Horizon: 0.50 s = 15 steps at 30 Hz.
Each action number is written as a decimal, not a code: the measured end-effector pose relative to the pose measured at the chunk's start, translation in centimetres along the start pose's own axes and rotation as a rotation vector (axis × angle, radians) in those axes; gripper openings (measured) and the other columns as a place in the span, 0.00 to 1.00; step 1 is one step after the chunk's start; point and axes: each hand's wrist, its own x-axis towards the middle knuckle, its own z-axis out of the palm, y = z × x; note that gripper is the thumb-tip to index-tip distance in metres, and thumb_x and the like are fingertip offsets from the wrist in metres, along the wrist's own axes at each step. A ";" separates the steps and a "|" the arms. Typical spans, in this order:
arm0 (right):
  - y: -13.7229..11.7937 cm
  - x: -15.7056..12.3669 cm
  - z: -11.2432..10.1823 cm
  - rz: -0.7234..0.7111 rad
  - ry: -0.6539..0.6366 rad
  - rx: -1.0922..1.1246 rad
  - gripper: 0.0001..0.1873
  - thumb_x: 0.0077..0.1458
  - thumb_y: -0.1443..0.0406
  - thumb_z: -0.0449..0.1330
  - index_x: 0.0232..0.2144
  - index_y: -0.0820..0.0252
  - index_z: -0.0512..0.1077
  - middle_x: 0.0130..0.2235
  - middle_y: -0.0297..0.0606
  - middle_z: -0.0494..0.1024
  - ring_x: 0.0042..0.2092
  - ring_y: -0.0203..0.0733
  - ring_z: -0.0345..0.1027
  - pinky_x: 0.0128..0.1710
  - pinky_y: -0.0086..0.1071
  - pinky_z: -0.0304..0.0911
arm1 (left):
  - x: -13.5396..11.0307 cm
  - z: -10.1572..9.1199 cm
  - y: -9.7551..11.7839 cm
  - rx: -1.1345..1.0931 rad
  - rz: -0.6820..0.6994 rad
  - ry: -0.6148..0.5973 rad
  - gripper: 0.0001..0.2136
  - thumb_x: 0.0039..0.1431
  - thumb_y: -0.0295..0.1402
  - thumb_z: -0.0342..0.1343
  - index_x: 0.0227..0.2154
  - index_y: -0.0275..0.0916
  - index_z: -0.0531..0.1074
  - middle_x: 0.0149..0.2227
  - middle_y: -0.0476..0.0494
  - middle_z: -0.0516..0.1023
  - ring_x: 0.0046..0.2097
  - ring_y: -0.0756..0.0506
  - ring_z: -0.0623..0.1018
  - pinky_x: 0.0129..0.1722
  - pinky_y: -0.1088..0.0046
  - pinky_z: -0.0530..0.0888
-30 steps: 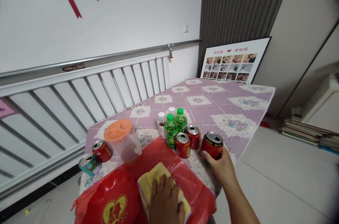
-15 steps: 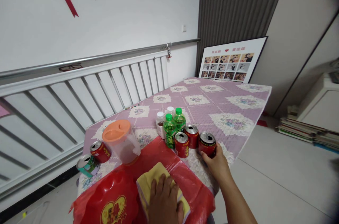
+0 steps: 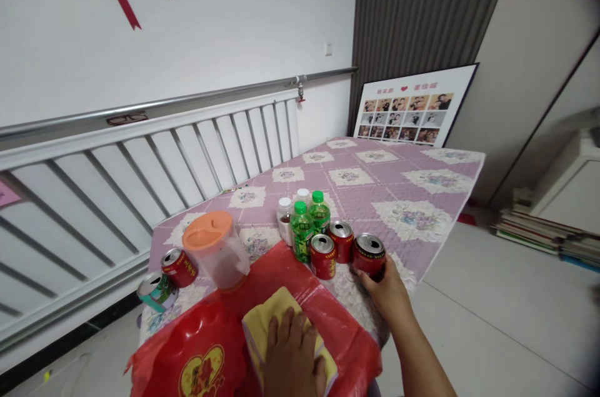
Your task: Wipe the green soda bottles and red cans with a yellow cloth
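My right hand (image 3: pixel 388 289) is closed around the lower part of a red drink can (image 3: pixel 369 259), which stands upright with its top opened. Two more red cans, a front one (image 3: pixel 323 259) and a rear one (image 3: pixel 342 239), stand just left of it. My left hand (image 3: pixel 291 350) lies flat, fingers slightly apart, on a folded yellow cloth (image 3: pixel 262 317). Under the cloth is red plastic sheeting (image 3: pixel 349 322), and left of it sits a scalloped red tray (image 3: pixel 187 341) with a yellow heart print.
Behind the cans stand green-capped bottles (image 3: pixel 302 234) and white-capped bottles (image 3: pixel 284 222). A pitcher with an orange lid (image 3: pixel 209 231), another red can (image 3: pixel 180 269) and a teal can (image 3: pixel 158 294) are left on the patterned tablecloth (image 3: pixel 323 175). A white radiator (image 3: pixel 210 147) borders the table.
The view has shifted very slightly. Both hands stay in place, the right around the same red can and the left on the yellow cloth.
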 end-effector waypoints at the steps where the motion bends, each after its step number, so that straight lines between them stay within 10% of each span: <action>1: -0.1 0.0 0.0 0.007 -0.002 -0.005 0.35 0.43 0.54 0.61 0.54 0.58 0.64 0.46 0.44 0.77 0.46 0.51 0.73 0.49 0.44 0.66 | 0.0 -0.1 0.1 -0.004 -0.007 -0.003 0.21 0.58 0.45 0.57 0.54 0.48 0.73 0.60 0.45 0.73 0.65 0.32 0.64 0.65 0.42 0.55; 15: 0.0 -0.4 -0.4 0.064 -0.041 0.109 0.44 0.41 0.52 0.63 0.59 0.61 0.58 0.50 0.49 0.75 0.49 0.53 0.72 0.53 0.46 0.65 | 0.1 -0.9 0.3 -0.038 -0.019 -0.086 0.23 0.59 0.46 0.54 0.57 0.49 0.69 0.64 0.45 0.67 0.68 0.33 0.59 0.67 0.41 0.50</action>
